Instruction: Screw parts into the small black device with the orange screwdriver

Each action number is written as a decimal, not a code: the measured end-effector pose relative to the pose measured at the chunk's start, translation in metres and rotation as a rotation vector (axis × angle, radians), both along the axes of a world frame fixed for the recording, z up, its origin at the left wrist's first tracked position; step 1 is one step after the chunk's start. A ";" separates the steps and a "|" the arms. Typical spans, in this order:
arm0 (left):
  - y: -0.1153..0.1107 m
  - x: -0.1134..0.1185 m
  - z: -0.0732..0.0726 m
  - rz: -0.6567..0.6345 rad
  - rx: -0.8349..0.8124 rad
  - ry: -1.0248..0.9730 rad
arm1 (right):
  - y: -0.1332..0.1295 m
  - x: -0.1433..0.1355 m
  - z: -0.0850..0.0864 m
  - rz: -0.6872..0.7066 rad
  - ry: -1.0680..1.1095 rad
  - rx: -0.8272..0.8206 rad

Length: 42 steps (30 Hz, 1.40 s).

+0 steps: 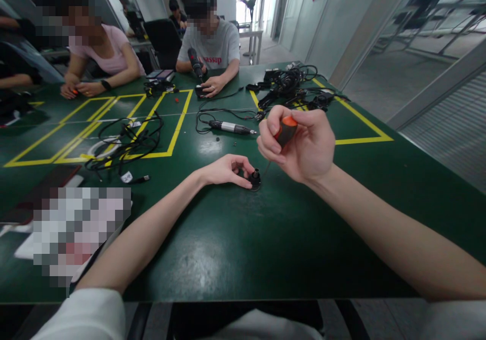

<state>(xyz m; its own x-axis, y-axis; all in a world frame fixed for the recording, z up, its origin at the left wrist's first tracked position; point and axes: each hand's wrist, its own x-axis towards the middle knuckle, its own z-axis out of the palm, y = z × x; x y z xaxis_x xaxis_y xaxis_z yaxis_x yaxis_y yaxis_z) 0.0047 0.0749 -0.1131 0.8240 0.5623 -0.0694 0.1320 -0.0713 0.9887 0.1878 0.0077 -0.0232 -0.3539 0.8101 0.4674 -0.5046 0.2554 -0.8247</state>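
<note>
Orange and dark grey, a stubby-handled screwdriver [285, 131] is clenched in the right hand [304, 145]. Its long axis slants, handle up, thin metal shaft [267, 168] running down and left toward a small round black part [255, 180]; whether the tip touches it, I cannot tell. The left hand [224, 170] has thumb and fingers closed on that part, which sits on the glossy green table [182, 274] with its short tube pointing up. Just beyond lies a pen-shaped black-and-silver power tool [230, 127], nose to the right. Off to the left, a white cable tag [126, 177] bears marks too small for me to read; across from us, red letters on a grey T-shirt [226, 41] end in "assup". Yellow tape [364, 140] outlines boxes on the tabletop, a heap of black cables [284, 84] lies at the far right, and a glass partition [383, 76] lines the room's right side.
</note>
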 end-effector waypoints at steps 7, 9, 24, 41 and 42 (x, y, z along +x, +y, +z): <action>0.000 0.000 0.002 -0.001 -0.046 0.014 | -0.002 0.000 -0.002 0.010 0.028 -0.108; 0.000 0.000 0.003 0.006 -0.040 0.023 | -0.002 0.000 -0.002 0.012 0.042 -0.104; 0.004 -0.003 -0.001 0.017 -0.024 0.068 | -0.001 0.000 -0.001 0.059 0.048 -0.124; 0.002 0.000 0.001 0.041 -0.025 0.056 | -0.003 -0.003 0.000 -0.005 0.034 -0.090; 0.002 0.000 0.001 0.041 -0.026 0.060 | -0.003 -0.003 0.000 -0.011 0.027 -0.095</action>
